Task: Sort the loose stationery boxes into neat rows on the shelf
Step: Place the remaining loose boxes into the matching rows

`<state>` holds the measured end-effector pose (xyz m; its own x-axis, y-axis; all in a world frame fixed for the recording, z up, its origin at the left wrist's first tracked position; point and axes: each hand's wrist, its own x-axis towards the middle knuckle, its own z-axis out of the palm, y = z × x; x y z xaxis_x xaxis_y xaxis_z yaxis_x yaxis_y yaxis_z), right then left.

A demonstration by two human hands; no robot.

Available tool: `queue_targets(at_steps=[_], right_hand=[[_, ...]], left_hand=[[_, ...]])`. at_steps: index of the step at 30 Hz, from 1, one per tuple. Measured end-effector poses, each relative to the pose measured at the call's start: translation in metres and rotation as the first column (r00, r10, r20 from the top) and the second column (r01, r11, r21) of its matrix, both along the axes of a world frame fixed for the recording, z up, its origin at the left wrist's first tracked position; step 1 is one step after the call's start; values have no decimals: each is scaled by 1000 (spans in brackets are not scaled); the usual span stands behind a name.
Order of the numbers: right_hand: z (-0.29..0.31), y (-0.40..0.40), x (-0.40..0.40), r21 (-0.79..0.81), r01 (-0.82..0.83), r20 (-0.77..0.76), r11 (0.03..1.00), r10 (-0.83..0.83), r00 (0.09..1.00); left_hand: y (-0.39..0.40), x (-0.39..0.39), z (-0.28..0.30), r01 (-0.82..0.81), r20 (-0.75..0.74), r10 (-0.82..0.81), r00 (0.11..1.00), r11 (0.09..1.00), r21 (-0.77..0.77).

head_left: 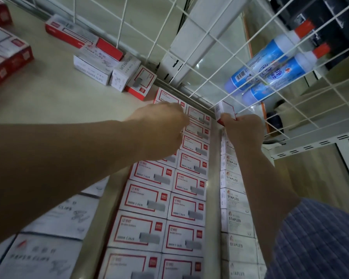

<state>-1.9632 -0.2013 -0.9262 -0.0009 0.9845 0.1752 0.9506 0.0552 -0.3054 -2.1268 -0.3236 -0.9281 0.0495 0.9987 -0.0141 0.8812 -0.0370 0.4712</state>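
Filling most of the frame is the pale shelf [54, 101], and running up its lower centre are two tidy rows of red-bordered staple boxes [149, 198], packed edge to edge, top faces up. Just right of them, separated by a narrow divider, a single column of white STAPLES boxes [235, 198] climbs toward mid-frame. In the lower left sit big white paper clip boxes [48, 238], laid flat in rows. A white wire grid [210, 37] sweeps across the upper right, and behind it two blue glue bottles [270, 67] with orange caps lie side by side. Across the top left, the loose ones: red boxes [6, 57] stacked at the left edge, a long red box [69, 35] against the back, then white paper clip cartons [93, 67] and a small red-and-white box [141, 83] tipped at angles near the back wall. Now the hands. The left hand [161, 127] reaches in from the left over the far end of the staple rows, fingers bent down onto the boxes there; whether it grips one I cannot tell, the fingertips are hidden. The right hand [244, 131] is at centre right, fingers curled around a small red-and-white staple box [225, 110], held tilted just at the grid's lower edge, above the far end of the STAPLES column.
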Motion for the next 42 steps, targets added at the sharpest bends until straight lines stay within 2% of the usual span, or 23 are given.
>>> queue_targets(at_steps=[2,5,11,18,21,25,30,35,42], right_hand=[[8,-8,0,-21,4,51,1000,-3,999],[21,-22,-1,-41,1,94,999,2,996],[40,-48,-7,-53,8,61,999,-4,998],[47,-79,-12,-42,-71,87,997,74,993],[47,-91,-12,-40,-97,-1,995,97,995],[52,-107,-17,-62,-145,-56,987,142,988],[60,-130,-33,-50,-248,-113,967,241,964],[61,-151,-56,-50,-341,-262,939,318,911],[64,-165,-93,-61,-430,-338,901,387,858]], left_hand=[[-6,-5,-2,-30,60,30,998,1000,0],[-20,-10,0,-16,33,17,999,999,-27],[-40,-19,11,-56,38,58,998,997,-49],[-66,-27,29,-75,4,75,997,995,-67],[-78,-31,35,-63,-67,59,996,996,-58],[-92,-38,42,-62,-88,56,995,996,-69],[-110,-44,45,-54,-60,51,997,997,-48],[-121,-56,47,-122,-30,122,992,993,6],[-132,-79,53,-224,19,223,975,972,69]])
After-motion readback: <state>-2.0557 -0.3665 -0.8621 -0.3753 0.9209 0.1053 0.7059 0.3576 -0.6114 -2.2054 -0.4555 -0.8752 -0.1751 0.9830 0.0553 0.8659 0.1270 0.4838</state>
